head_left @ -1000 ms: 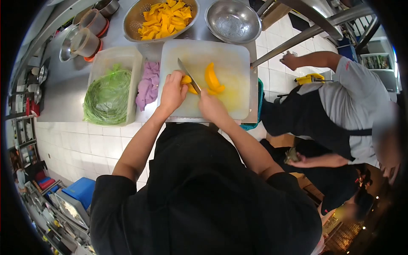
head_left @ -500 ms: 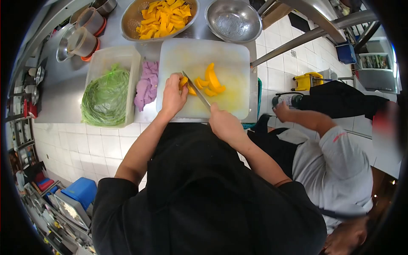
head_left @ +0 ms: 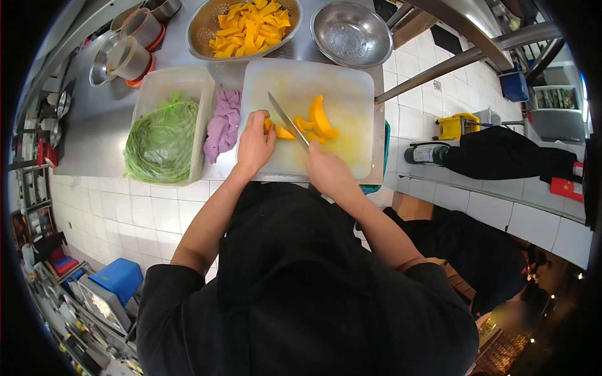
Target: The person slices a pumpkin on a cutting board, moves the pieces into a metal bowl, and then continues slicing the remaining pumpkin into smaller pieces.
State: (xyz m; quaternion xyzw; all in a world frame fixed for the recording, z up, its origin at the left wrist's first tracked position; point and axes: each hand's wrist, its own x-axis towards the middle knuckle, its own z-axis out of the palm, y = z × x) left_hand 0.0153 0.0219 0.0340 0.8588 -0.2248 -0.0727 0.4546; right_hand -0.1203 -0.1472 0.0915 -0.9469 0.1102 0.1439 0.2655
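Observation:
On the white cutting board [head_left: 263, 81], my left hand [head_left: 255, 145] holds an orange-yellow piece [head_left: 268, 125] near the board's left side. My right hand [head_left: 330, 172] is closed round the handle of a knife [head_left: 287, 120], whose blade points up and to the left, over the board. A cut piece [head_left: 284, 133] lies between my left hand and the blade. Just right of the blade are several curved orange-yellow pieces [head_left: 320, 119]. Behind the board, a perforated metal bowl [head_left: 199, 39] holds many cut pieces.
An empty metal bowl [head_left: 351, 34] stands behind the board. To the left are a purple cloth [head_left: 222, 125] and a plastic tub [head_left: 204, 88] with a green bag [head_left: 160, 141]. A metal rail [head_left: 439, 72] slants at the right. Another person in dark clothes [head_left: 483, 250] is at lower right.
The knife blade has come away from the piece in my left hand and sits further right and higher. The person in light clothing at the right has gone; a person in dark clothes shows there.

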